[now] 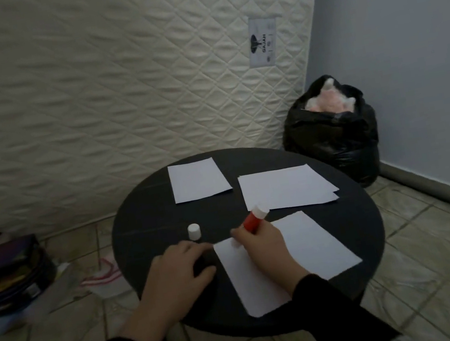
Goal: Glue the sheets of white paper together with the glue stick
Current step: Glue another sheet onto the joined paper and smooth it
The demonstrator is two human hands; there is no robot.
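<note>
A round black table (150, 227) carries several white sheets. The nearest sheet (308, 248) lies at the front right. My right hand (267, 249) holds a red glue stick (255, 217) tilted, its lower tip pressed on that sheet's near-left corner, its white end pointing up and away. My left hand (173, 277) rests flat on the table just left of the sheet, fingers spread, holding nothing. The white cap (194, 231) stands upright beyond my left hand. A small sheet (197, 183) lies at the back. A stack of sheets (283, 188) sits at the right.
A quilted mattress (114, 84) leans upright behind the table. A full black rubbish bag (333, 131) stands on the tiled floor at the back right by the blue wall. A dark case (6, 278) and clutter lie on the floor at the left.
</note>
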